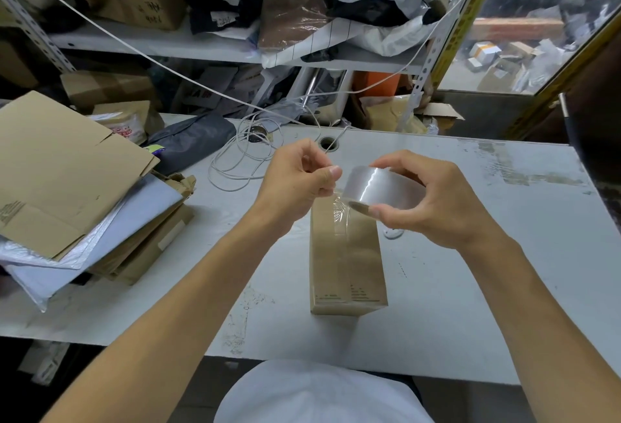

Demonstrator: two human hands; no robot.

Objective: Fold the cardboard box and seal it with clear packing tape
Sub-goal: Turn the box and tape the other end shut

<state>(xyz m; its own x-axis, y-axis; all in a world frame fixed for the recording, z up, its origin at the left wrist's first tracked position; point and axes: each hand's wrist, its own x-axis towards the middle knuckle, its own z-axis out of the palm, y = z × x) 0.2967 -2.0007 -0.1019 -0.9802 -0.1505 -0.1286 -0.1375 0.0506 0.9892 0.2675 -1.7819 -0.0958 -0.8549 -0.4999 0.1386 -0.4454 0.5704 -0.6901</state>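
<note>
Right hand (433, 200) gripping tape roll (379, 189), left hand (295, 180) pinching tape end, above taped box (347, 264)

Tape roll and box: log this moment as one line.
right hand: holds tape roll | left hand: pinches tape end | cardboard box: closed, on table, tape strip along top | tape still joined to box

A matt brown cardboard box (347, 264), a glossy clear plastic strip along its top, lay on a scuffed, smooth white table (504, 254) beneath a shiny roll of clear tape (381, 189) and beside matt flattened cardboard (64, 173).
</note>
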